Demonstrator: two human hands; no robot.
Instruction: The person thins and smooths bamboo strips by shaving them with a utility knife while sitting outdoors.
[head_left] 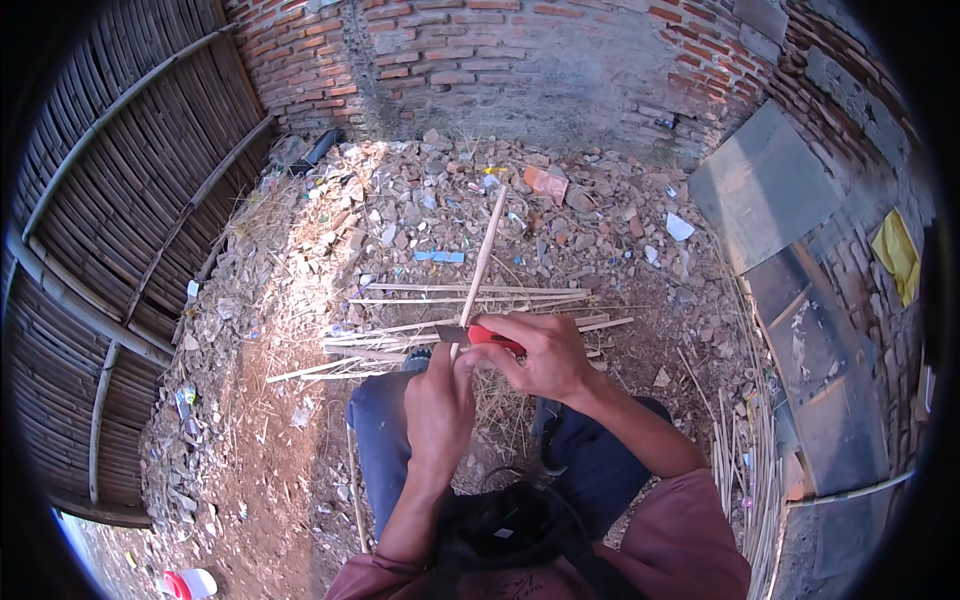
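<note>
My left hand [440, 400] grips the lower end of a long thin bamboo stick [484, 255] that points up and away from me. My right hand [540, 352] holds a red-handled utility knife [478, 335], its blade laid against the stick just above my left hand. Both hands are over my knees in blue trousers [380, 430]. Beyond the hands, several split bamboo strips [470, 292] lie crosswise on the ground.
Broken brick rubble and litter [430, 210] cover the ground up to a brick wall [520, 60]. A woven bamboo fence [120, 200] runs along the left. Grey boards [765, 185] lean on the right wall, with thin bamboo sticks [755, 450] beside them.
</note>
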